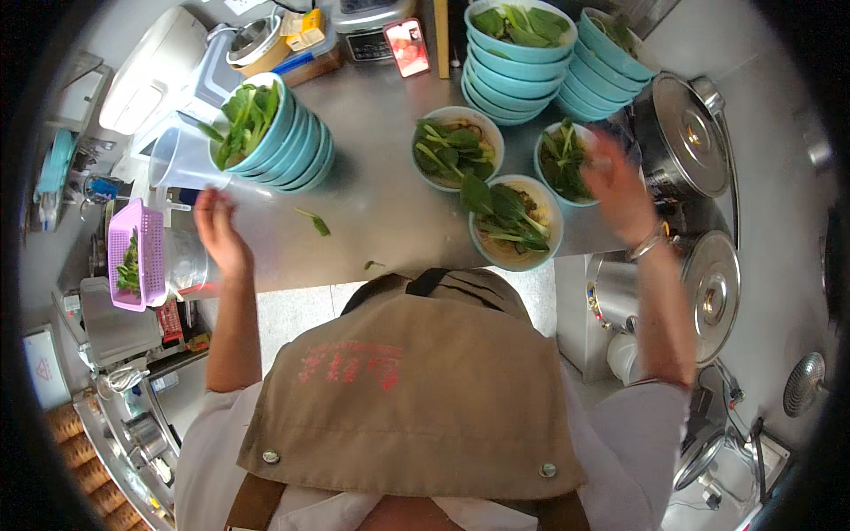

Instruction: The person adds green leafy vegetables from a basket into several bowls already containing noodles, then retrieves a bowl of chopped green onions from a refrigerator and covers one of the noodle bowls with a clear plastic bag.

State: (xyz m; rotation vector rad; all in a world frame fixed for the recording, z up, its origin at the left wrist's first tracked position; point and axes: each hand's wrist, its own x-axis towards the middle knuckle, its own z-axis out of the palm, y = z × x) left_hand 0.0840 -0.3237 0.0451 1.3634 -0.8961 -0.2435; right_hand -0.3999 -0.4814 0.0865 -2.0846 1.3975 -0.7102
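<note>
My left hand (224, 233) is raised at the table's left side, below a stack of turquoise bowls (302, 149) topped with leafy greens (251, 119). Nothing shows in its loosely bent fingers. At the right, my blurred right hand (619, 187) is against or just over the right rim of a turquoise bowl (541, 156) of greens; whether it grips the rim is unclear. Two more bowls stand to its left: a front bowl (483, 247) with greens over pale contents, and a back bowl (497, 143). Loose leaves (321, 226) lie on the steel table (392, 179).
Two bowl stacks (518, 86) (597, 83) rise at the back right, beside a lidded steel pot (690, 136). A phone (407, 48) stands at the back. Leftward are a clear plastic container (182, 156) and a purple basket (154, 255) holding greens.
</note>
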